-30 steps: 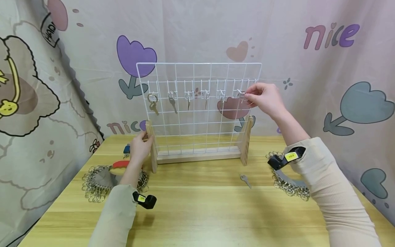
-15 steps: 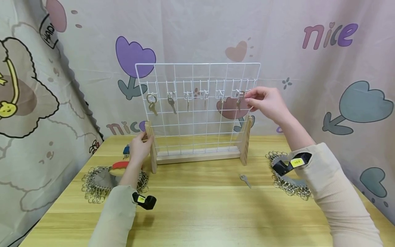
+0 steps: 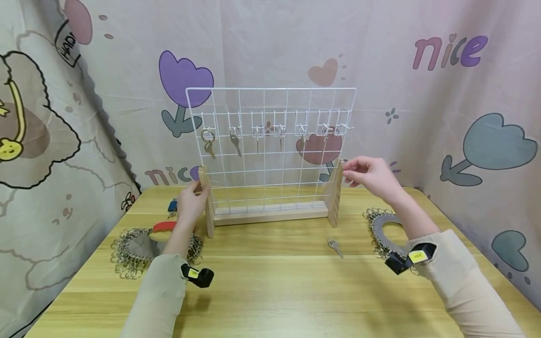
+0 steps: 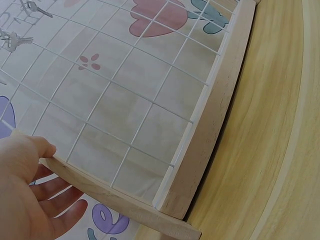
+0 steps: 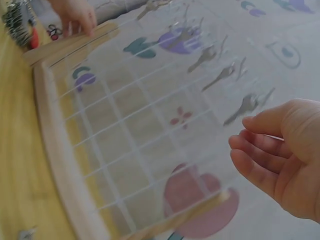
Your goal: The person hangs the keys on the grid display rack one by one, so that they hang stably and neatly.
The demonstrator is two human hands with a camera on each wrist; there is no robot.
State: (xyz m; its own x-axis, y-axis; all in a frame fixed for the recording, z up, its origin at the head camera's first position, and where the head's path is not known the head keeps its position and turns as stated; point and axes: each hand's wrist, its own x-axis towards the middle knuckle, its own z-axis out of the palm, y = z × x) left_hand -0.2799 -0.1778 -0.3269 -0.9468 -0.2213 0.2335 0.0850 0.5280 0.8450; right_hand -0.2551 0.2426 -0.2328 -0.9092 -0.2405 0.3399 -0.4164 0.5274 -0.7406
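- Rack (image 3: 270, 155) stands near the table's (image 3: 270, 291) back edge, keys (image 3: 234, 141) hanging on its hooks.
- Left hand (image 3: 190, 204) grips the rack's left post.
- Right hand (image 3: 367, 172) hovers by the right post, fingers loose, holding nothing.
- Loose key (image 3: 336, 246) lies in front.

My left hand (image 3: 190, 203) is extended forward, thumb and fingers wrapped in a grip. My right hand (image 3: 367, 172) is raised, fingers loosely bent, holding nothing.
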